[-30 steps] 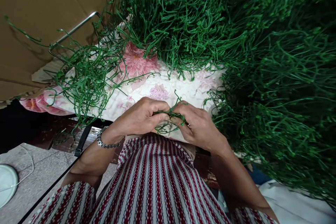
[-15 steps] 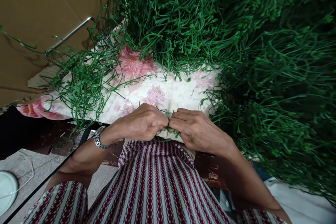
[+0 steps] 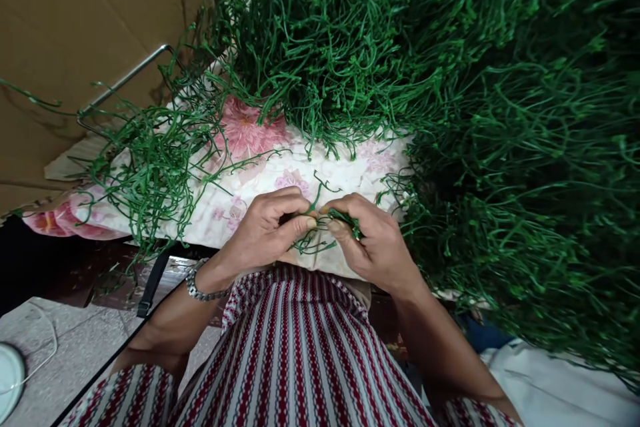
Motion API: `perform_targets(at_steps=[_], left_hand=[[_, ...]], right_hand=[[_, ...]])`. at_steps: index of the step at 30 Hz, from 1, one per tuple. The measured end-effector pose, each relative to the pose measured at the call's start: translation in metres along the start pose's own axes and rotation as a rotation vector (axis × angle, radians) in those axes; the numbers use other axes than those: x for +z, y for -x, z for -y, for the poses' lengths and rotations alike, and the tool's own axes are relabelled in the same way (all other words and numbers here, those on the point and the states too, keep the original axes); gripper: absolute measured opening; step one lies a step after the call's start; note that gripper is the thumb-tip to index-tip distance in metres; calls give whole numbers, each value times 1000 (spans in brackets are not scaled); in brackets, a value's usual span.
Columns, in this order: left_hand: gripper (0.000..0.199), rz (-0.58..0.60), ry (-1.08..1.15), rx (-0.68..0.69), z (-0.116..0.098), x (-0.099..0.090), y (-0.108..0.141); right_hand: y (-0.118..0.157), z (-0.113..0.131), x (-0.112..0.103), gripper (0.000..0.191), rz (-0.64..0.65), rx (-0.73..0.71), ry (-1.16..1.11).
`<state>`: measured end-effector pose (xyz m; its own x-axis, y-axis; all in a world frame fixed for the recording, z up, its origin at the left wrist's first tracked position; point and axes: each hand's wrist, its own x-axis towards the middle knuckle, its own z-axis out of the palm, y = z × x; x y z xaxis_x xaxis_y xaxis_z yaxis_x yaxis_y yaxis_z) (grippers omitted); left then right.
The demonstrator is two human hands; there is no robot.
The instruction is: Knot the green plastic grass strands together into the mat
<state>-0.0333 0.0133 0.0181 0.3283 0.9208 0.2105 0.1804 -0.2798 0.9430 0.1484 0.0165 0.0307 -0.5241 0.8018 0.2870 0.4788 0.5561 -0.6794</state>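
My left hand (image 3: 273,225) pinches a thin green plastic-looking stem (image 3: 317,195) between thumb and forefinger, close above the floral cloth (image 3: 305,167). Its branched tip sticks up between my hands, and loose ends hang below the fingers. Facing it, my right hand (image 3: 380,240) has thumb and forefinger closed on the same kind of stem, with a small green clump (image 3: 353,221) showing inside the curled fingers. Only a narrow gap parts the two sets of fingertips. How the stems join there is too small to make out.
A big heap of green stems (image 3: 360,47) covers the back and right. A smaller pile (image 3: 155,180) lies left on the cloth, beside a bent metal rod (image 3: 125,77) and a cardboard wall (image 3: 100,7). At lower left sits a round pale lid-like object (image 3: 9,380).
My hands have turned from fists pressed together to thumb-up pinches slightly apart. The stem between them now shows more, its tip pointing up. The view has shifted slightly.
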Motion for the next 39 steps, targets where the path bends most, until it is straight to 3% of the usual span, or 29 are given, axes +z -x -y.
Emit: perform_targets(at_steps=[8,14,17,20,24,29,32,34,39], left_hand=[[3,-277,88,57,6,22,11],[10,-406,211,-22,4,38,16],[10,-387,248,-36,4,40,16],[11,-289,309,-58,5,35,16],[12,-133,283,-32,4,27,15],[10,-219,-111,112,-5,28,17],[9,-187,-314,159,-8,28,20],[8,-107,-417,157,-9,25,21],[9,219,-506,43,-12,10,17]], right_hand=[[8,2,23,27,-75,152,-429],[13,-1,31,26,-131,381,-801],[14,-2,31,23,-124,454,-918],[14,-2,28,21,-88,471,-975],[15,-2,20,20,-20,443,-853],[13,0,10,10,3,256,-336],[14,2,8,5,-32,140,-172],[16,3,8,1,-27,83,-97],[21,1,7,7,62,14,-5]])
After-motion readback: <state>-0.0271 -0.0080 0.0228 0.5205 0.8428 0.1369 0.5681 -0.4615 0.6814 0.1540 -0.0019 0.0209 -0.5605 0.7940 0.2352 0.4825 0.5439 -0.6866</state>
